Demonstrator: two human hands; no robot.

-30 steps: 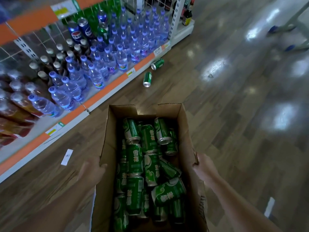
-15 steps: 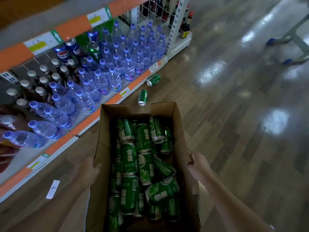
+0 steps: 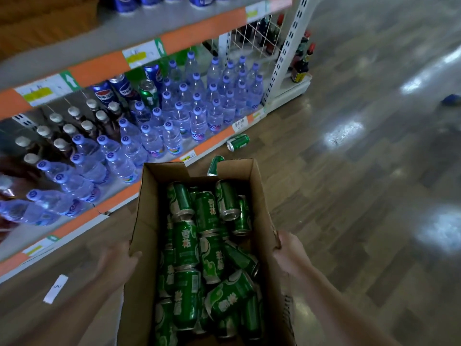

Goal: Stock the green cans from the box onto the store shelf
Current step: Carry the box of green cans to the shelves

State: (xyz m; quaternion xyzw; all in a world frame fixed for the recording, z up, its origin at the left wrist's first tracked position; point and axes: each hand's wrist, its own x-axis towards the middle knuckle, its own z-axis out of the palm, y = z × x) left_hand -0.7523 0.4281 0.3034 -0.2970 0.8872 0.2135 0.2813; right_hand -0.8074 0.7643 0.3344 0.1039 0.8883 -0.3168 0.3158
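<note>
Brown cardboard box (image 3: 149, 208) at lower centre, packed with green cans (image 3: 185, 243) carrying pale swirls, light characters and silver rims. Upper left, the shelf (image 3: 99, 68) edge runs orange with white-and-yellow tags. Clear bottles (image 3: 172, 138) wear lilac-blue caps; blue cans (image 3: 124, 89) show red-white-blue roundels. The floor (image 3: 349, 196), right, is grey-brown wood-grain planks with white glare patches.

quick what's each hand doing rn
Left hand: closed, gripping the left wall of the cardboard box.
Right hand: closed, gripping the box's right wall.
</note>
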